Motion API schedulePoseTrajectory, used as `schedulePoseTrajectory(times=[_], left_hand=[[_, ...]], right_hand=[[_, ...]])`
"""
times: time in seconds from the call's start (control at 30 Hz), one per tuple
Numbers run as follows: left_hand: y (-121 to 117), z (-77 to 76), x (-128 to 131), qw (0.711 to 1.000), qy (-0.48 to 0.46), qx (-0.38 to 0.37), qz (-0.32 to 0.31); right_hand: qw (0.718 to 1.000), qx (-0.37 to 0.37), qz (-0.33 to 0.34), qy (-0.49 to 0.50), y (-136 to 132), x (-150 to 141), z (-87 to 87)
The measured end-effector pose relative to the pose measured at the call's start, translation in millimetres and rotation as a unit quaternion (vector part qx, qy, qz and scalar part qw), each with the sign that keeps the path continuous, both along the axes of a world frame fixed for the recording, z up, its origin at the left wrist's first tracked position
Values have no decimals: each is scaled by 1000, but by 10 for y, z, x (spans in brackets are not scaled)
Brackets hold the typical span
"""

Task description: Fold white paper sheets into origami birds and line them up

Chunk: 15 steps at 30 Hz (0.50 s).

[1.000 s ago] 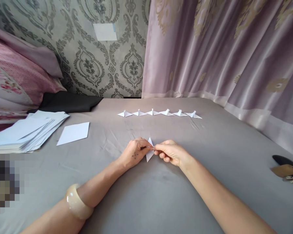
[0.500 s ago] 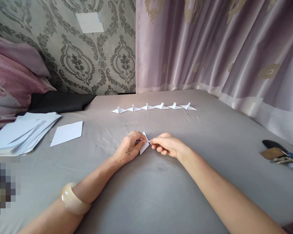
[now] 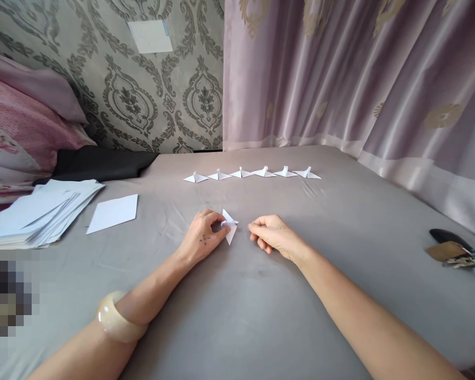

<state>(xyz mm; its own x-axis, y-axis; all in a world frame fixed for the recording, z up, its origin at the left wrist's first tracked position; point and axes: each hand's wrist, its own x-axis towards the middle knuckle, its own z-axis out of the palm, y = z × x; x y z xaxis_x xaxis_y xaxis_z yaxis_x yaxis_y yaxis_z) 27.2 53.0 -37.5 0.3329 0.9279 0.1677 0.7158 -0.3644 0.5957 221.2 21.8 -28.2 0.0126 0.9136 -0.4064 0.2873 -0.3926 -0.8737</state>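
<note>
My left hand [image 3: 203,236] pinches a small folded white paper figure [image 3: 229,228] against the grey bedsheet [image 3: 261,295], its fingers closed on the fold. A short gap to the right, my right hand [image 3: 271,235] rests on the sheet with fingers curled in a loose pinch and nothing seen in them. Farther back, a row of several finished folded paper figures [image 3: 253,173] lies in a line across the sheet.
A stack of white paper sheets [image 3: 39,211] lies at the left, with one loose sheet [image 3: 113,213] beside it. A black cloth [image 3: 103,162] and pink bedding [image 3: 19,126] sit behind it. Keys and a dark object [image 3: 455,249] lie at the right edge. Curtains [image 3: 360,79] hang behind.
My right hand let go of the folded paper and drew a little to the right. My left hand keeps hold of the paper, which has turned slightly.
</note>
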Motion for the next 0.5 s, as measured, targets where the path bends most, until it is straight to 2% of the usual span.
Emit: schedulePoseTrajectory(times=[0.1, 0.17, 0.23, 0.4, 0.5], left_hand=[[19, -21, 23, 1000, -4, 5, -3], [32, -40, 43, 1000, -15, 20, -4], [43, -55, 62, 999, -27, 35, -13], [57, -63, 91, 998, -18, 48, -38], [60, -64, 96, 998, -12, 53, -39]], right_hand=[[993, 100, -20, -57, 39, -20, -92], [975, 192, -16, -115, 79, -35, -154], [956, 248, 11, -157, 115, -51, -190], [930, 250, 95, -253, 122, -104, -152], [931, 237, 103, -257, 117, -129, -130]])
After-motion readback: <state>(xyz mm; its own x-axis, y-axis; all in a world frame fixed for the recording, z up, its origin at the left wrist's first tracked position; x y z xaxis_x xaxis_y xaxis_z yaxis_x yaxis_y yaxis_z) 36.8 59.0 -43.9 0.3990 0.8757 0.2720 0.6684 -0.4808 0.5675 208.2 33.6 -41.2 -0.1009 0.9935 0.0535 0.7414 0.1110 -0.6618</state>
